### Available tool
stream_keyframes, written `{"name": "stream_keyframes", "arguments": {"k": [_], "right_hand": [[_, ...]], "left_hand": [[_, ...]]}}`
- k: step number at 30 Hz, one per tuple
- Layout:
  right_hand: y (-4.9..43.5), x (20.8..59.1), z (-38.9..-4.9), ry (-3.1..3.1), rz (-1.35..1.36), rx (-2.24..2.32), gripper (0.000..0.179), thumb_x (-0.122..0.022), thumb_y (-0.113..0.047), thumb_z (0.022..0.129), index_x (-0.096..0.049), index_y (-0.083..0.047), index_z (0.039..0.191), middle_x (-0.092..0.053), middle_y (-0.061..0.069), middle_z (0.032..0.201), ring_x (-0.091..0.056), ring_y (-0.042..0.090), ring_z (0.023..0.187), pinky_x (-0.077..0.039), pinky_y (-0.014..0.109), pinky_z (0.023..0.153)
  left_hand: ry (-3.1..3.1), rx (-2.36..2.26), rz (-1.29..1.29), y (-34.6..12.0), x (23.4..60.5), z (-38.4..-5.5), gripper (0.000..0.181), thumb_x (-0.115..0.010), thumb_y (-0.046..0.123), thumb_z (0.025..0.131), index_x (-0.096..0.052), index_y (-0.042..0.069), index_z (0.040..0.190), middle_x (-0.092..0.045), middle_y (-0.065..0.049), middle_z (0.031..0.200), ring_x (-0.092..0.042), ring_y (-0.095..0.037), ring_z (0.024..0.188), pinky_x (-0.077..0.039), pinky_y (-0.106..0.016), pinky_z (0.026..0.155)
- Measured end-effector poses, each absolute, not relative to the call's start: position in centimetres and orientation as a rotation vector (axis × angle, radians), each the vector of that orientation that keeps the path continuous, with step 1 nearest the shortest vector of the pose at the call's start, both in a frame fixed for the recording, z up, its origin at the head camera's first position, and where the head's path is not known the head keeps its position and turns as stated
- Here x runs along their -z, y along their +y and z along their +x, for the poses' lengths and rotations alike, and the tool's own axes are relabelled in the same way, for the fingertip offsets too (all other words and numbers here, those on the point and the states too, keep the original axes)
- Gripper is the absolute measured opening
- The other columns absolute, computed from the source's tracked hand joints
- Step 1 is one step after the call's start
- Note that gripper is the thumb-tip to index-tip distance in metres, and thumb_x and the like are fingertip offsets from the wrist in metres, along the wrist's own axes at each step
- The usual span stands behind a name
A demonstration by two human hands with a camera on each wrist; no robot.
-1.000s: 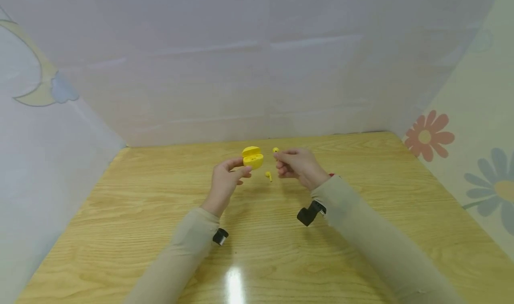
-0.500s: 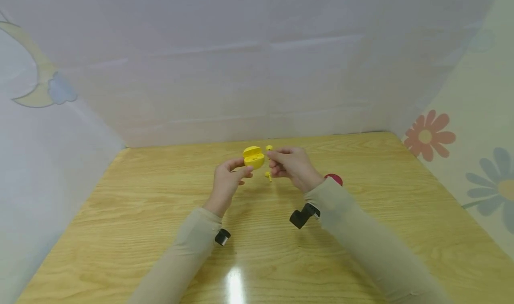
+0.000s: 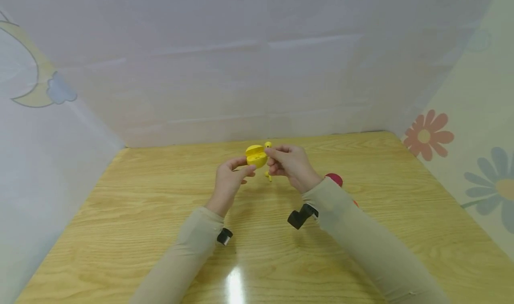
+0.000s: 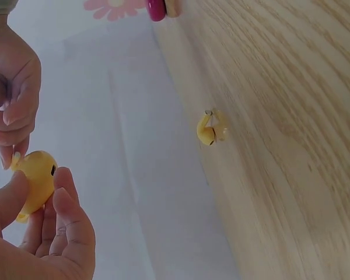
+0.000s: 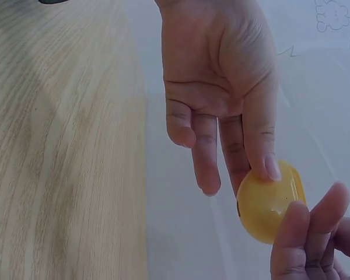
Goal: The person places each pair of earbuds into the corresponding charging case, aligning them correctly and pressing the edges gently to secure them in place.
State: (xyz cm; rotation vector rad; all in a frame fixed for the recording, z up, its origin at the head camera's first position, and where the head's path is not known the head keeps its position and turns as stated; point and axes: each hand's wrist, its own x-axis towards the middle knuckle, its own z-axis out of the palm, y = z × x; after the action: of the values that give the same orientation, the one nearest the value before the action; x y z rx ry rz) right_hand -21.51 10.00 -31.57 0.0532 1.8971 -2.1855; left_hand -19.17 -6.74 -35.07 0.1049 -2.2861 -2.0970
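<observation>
My left hand (image 3: pixel 230 179) holds up a yellow earbud charging case (image 3: pixel 257 160) with its lid raised, thumb at the front and fingers behind. Close at the case's right side, my right hand (image 3: pixel 292 166) pinches a yellow earbud (image 3: pixel 267 144) by its stem, head upward. That stem is mostly hidden by the fingers. Below the hands, a second yellow earbud (image 4: pixel 206 133) lies on the wooden table. In the right wrist view the left hand (image 5: pixel 219 76) grips the case (image 5: pixel 265 204), and the right fingers (image 5: pixel 291 239) are close to it.
A dark red rounded object (image 3: pixel 334 178) lies beside the right sleeve, partly covered by it, with an orange-red bit (image 3: pixel 355 203) showing behind the arm. Pale sheeting (image 3: pixel 257 94) rises at the table's (image 3: pixel 160 183) back edge. Both wrists carry black cameras.
The right hand has moved left with its earbud, up to the case. The left hand has shifted slightly right and up. More of the red object shows beside the right sleeve.
</observation>
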Motion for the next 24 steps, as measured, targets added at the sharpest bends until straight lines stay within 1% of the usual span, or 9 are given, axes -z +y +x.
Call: {"name": "stream_keyframes", "arguments": {"k": [8,13,19,24], "right_hand": [[9.2,31.9,-21.3,1.876,0.031,2.285,0.022,-0.064,-0.014,0.095,-0.059,0.004,0.106,-0.057,0.002,0.063,-0.053,0.009,0.045,-0.053,0.024,0.053],[8.6,31.8,-21.0,1.944,0.037,2.278,0.025,-0.066,-0.015,0.094,-0.061,0.006,0.107,-0.057,0.003,0.062,-0.053,0.009,0.043,-0.053,0.024,0.051],[8.1,32.0,-20.9,1.945,0.001,2.315,0.021,-0.066,-0.009,0.094,-0.060,0.007,0.106,-0.056,0.003,0.061,-0.051,0.008,0.042,-0.051,0.022,0.049],[8.0,32.0,-20.8,1.963,-0.027,2.328,0.019,-0.066,-0.007,0.093,-0.059,0.006,0.104,-0.057,0.003,0.060,-0.051,0.008,0.041,-0.051,0.022,0.048]], "left_hand": [[-2.241,2.101,0.108,-6.0,35.1,-19.1,0.032,-0.072,0.013,0.089,-0.066,0.000,0.118,-0.066,-0.010,0.114,-0.066,-0.013,0.080,-0.048,-0.029,0.071],[-2.193,2.096,0.104,-5.8,35.2,-19.1,0.030,-0.072,0.011,0.089,-0.067,-0.002,0.115,-0.067,-0.011,0.113,-0.064,-0.011,0.077,-0.047,-0.027,0.067],[-2.170,2.083,0.109,-5.7,35.1,-19.2,0.029,-0.072,0.012,0.089,-0.068,-0.001,0.114,-0.068,-0.010,0.110,-0.064,-0.011,0.077,-0.046,-0.027,0.067],[-2.159,2.075,0.101,-5.6,34.9,-19.4,0.029,-0.073,0.011,0.088,-0.068,-0.001,0.115,-0.068,-0.009,0.110,-0.065,-0.011,0.077,-0.047,-0.028,0.068]]}}
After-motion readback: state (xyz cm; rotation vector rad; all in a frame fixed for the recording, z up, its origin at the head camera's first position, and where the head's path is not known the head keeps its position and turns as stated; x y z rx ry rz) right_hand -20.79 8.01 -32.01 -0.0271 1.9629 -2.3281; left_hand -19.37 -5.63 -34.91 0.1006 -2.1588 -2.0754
